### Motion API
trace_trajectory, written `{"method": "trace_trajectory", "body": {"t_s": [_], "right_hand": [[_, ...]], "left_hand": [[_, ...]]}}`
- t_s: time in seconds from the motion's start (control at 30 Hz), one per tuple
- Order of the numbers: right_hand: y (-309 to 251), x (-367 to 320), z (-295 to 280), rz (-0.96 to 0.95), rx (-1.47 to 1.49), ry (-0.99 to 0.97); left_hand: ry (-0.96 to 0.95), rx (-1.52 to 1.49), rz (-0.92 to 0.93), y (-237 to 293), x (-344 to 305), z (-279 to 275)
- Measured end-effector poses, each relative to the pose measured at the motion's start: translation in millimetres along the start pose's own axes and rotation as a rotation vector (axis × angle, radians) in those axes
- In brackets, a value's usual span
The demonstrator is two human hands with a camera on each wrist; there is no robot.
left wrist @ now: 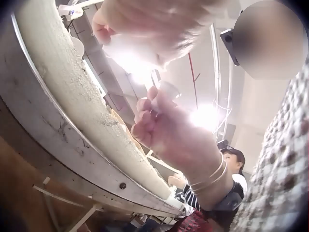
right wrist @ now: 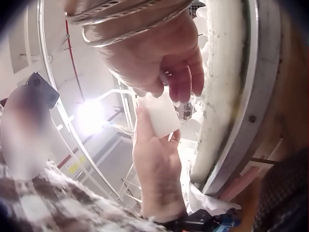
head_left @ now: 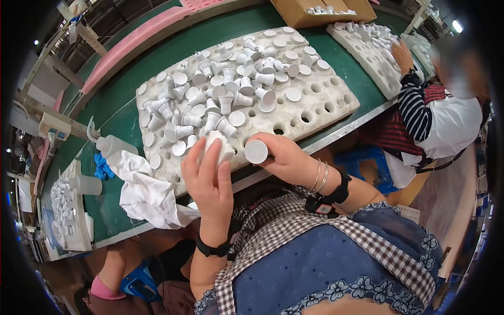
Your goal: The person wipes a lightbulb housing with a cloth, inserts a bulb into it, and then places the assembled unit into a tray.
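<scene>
My left hand (head_left: 209, 181) holds a white block (right wrist: 161, 116), sponge-like with a flat face, between thumb and fingers. To its right, my right hand (head_left: 287, 157) grips a white cup-shaped lamp part (head_left: 256, 151), its round flat face turned up toward the head camera. A small gap separates block and lamp part in the head view. Both hands are at the front edge of a thick white foam board (head_left: 320, 105) with rows of holes. Many similar lamp parts (head_left: 226, 102) lie heaped on it, while others sit upright in holes.
A white cloth (head_left: 147, 191) hangs over the table edge at left, near a squeeze bottle (head_left: 114, 146), a blue crumpled item (head_left: 102, 167) and a white cup (head_left: 88, 185). Another person (head_left: 436, 115) works at a second foam board (head_left: 362, 58). A cardboard box (head_left: 304, 16) stands behind.
</scene>
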State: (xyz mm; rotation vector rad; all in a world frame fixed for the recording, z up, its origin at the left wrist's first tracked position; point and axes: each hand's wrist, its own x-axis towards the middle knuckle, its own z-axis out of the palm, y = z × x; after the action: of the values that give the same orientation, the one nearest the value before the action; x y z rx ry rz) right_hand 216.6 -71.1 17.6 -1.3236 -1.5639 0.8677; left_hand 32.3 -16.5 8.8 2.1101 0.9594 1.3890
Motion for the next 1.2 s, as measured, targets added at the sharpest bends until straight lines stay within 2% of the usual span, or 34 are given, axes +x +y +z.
{"method": "trace_trajectory", "body": {"t_s": [0.07, 0.1, 0.13, 0.17, 0.2, 0.27, 0.43, 0.5, 0.53, 0.6, 0.7, 0.8, 0.87, 0.9, 0.97, 1.03, 1.1, 1.2], "right_hand": [[5.6, -1.0, 0.2, -0.066, -0.169, 0.050], [8.4, -2.8, 2.1, -0.063, -0.169, 0.047], [11.1, -4.3, 4.9, -0.223, -0.241, 0.174], [13.5, -4.2, 6.9, -0.386, -0.311, 0.301], [16.7, -1.3, 6.5, -0.390, -0.309, 0.297], [20.6, 3.4, 3.6, -0.127, -0.146, 0.107], [12.0, 4.4, 2.4, -0.084, -0.096, 0.108], [16.1, 5.2, 5.3, -0.256, -0.205, 0.133], [17.4, 5.1, 5.9, -0.254, -0.199, 0.125], [18.9, 5.4, 4.6, -0.028, -0.096, 0.080], [17.0, 3.8, 5.0, -0.075, -0.085, 0.111], [18.4, 2.6, 4.5, -0.056, -0.097, 0.101], [24.3, 3.1, 10.4, -0.275, -0.179, 0.159], [32.3, 0.5, 13.2, -0.174, -0.239, 0.167], [28.5, 2.9, 11.0, -0.198, -0.248, 0.150], [21.8, 5.6, 7.3, -0.218, -0.264, 0.150], [19.3, 4.4, 6.6, -0.144, -0.140, 0.151], [19.0, 5.0, 8.5, -0.230, -0.226, 0.188]], "left_hand": [[0.030, 0.007, 0.007, 9.4, -0.9, 0.9], [-0.071, 0.078, 0.148, 18.9, 1.5, 0.7], [-0.170, 0.151, 0.289, 26.1, 1.7, 2.9], [-0.158, 0.211, 0.332, 31.4, -1.6, 10.9], [-0.154, 0.216, 0.329, 27.2, 1.3, 13.5], [-0.141, 0.236, 0.260, 14.4, 9.5, 19.0], [-0.076, 0.201, 0.178, 5.3, -3.6, 9.7], [-0.114, 0.212, 0.239, 17.4, -8.0, 14.9], [-0.147, 0.222, 0.300, 22.2, -9.0, 14.2], [-0.179, 0.230, 0.273, 18.4, 1.9, 12.4], [-0.079, 0.299, 0.143, -3.8, 10.4, 10.2], [-0.017, 0.202, 0.183, 2.6, 9.9, 8.8], [-0.178, 0.268, 0.326, 21.2, 7.9, 12.9], [-0.178, 0.280, 0.329, 21.1, 8.5, 15.3], [-0.168, 0.295, 0.337, 12.6, 10.9, 16.7], [-0.116, 0.344, 0.200, -3.8, 15.4, 14.6], [-0.085, 0.302, 0.196, -4.1, 12.9, 12.1], [-0.074, 0.227, 0.221, 6.4, 5.2, 11.3]]}}
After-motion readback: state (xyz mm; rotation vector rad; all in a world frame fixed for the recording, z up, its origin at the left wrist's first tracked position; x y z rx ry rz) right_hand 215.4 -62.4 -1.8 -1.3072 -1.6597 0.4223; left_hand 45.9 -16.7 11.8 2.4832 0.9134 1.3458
